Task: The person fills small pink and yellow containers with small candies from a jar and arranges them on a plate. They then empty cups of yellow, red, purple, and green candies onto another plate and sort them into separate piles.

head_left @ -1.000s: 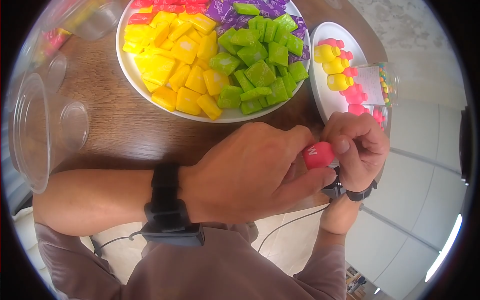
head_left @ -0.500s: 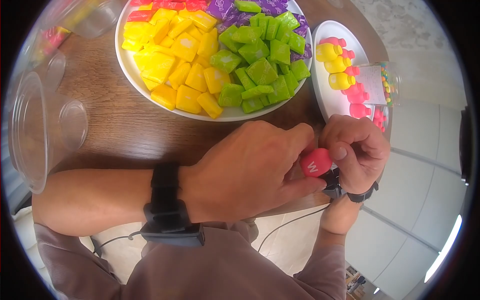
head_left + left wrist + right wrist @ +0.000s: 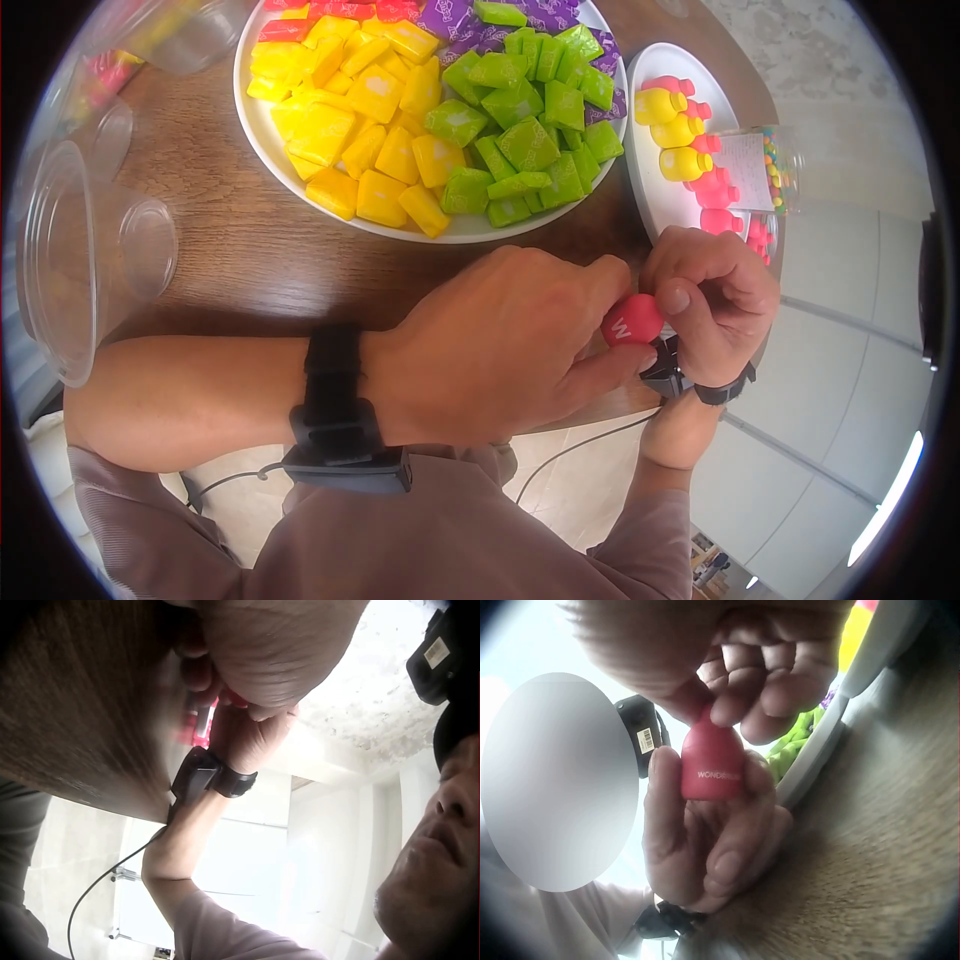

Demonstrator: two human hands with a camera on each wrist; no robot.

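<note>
Left hand (image 3: 490, 350) pinches a little pink bottle (image 3: 632, 318) by its body and the right hand (image 3: 718, 298) has its narrow end, so it's right between the two. Past them on the wooden surface (image 3: 220, 240): a big plate (image 3: 480, 238) of wrapped candies (image 3: 455, 122), with yellow bottles (image 3: 684, 164) on a smaller plate (image 3: 655, 200) beside it.

1. A mauve-brown fabric shirt (image 3: 400, 545) with a finely ribbed sleeve (image 3: 150, 530), lower left of the head view.
2. Left of centre, a wide black wrist strap (image 3: 332, 385), a flat black box (image 3: 350, 468) and a thin dark cable (image 3: 233, 483).
3. Right of centre, a narrow black band (image 3: 728, 386).
4. Upper right of the left wrist view, a black head-worn housing (image 3: 425, 675) with a pale barcode label (image 3: 436, 652).
</note>
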